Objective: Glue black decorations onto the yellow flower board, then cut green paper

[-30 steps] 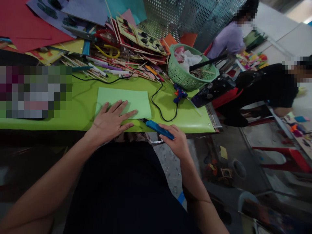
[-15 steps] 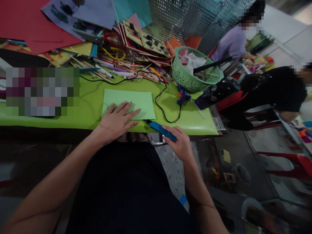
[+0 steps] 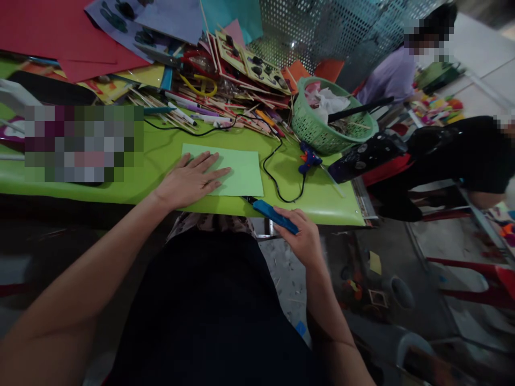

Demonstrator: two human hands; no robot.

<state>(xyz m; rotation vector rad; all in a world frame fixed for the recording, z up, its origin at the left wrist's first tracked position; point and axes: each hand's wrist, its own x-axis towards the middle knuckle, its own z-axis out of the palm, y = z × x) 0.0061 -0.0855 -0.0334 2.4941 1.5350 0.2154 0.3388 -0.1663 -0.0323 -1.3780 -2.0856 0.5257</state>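
Observation:
A light green sheet of paper (image 3: pixel 243 171) lies on the bright green tabletop (image 3: pixel 322 212) near its front edge. My left hand (image 3: pixel 191 179) rests flat on the left part of the sheet, fingers spread. In my right hand (image 3: pixel 301 233) is a blue utility knife (image 3: pixel 276 214), its dark tip pointing left, just below the front edge of the paper. The glue gun (image 3: pixel 309 156), blue with orange, lies right of the sheet, and its black cord curls between them.
A green basket (image 3: pixel 317 128) with scraps stands at the back right beside a dark patterned object (image 3: pixel 366 153). Sticks, pens and yellow scissors (image 3: pixel 201 88) are heaped behind the paper. Red sheets (image 3: pixel 72 37) lie back left. Two people are at the right.
The whole view has shifted, moving the table items slightly right. My left hand has slid a little left on the sheet. The knife stays in my right hand near the paper's front edge.

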